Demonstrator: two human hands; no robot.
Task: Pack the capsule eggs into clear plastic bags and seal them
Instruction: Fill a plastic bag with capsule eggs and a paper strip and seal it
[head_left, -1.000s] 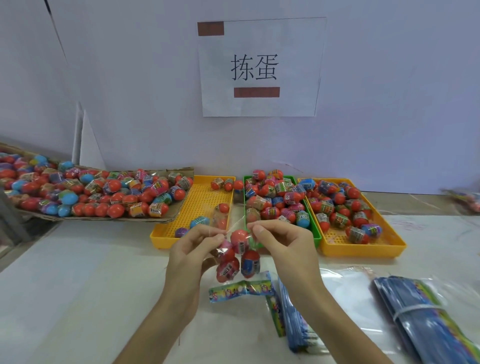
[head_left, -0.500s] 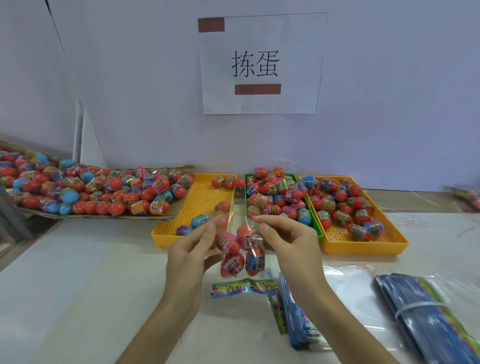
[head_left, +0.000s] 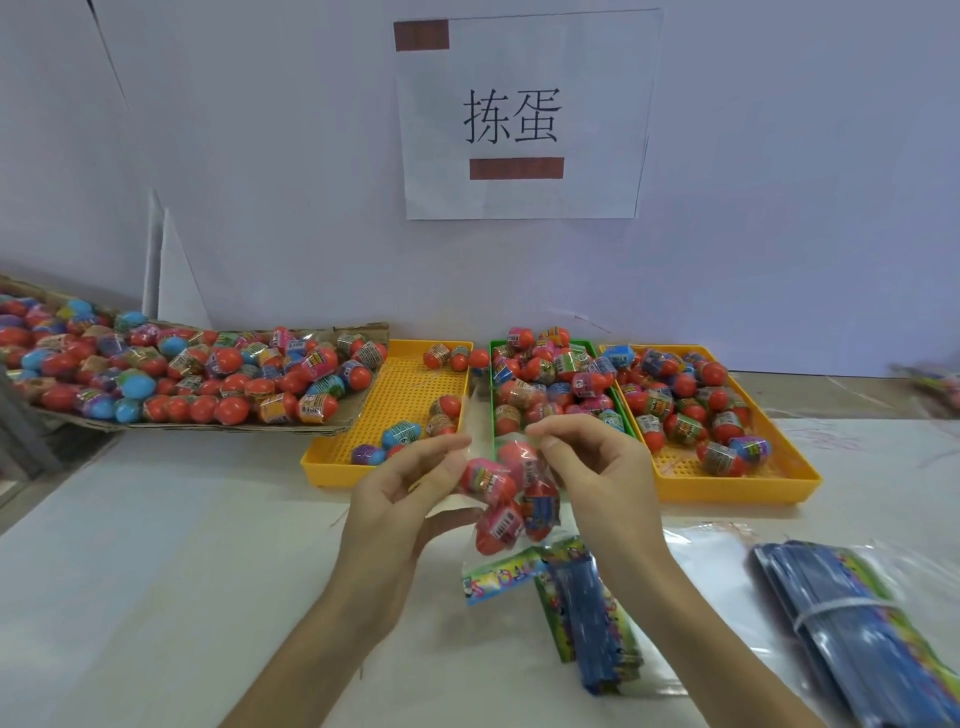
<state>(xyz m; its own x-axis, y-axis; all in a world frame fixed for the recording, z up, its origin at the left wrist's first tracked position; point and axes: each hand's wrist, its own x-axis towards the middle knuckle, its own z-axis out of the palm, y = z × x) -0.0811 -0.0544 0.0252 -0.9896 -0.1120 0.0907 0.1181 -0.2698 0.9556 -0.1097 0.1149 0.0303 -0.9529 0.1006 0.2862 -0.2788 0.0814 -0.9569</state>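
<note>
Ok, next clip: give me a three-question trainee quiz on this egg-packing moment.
1. True or false: the clear bag held by both hands already contains capsule eggs.
2. Which tray holds the fewest eggs? A) left yellow tray B) green tray C) right yellow tray
3. Fill in: the left hand and right hand pinch the bag near its ____.

Key: 1 true; 2 A; 3 top.

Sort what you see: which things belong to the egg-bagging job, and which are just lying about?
Job: clear bag pinched by left hand and right hand; egg trays; bundled bags.
Lying about: wall sign; folded white card.
</note>
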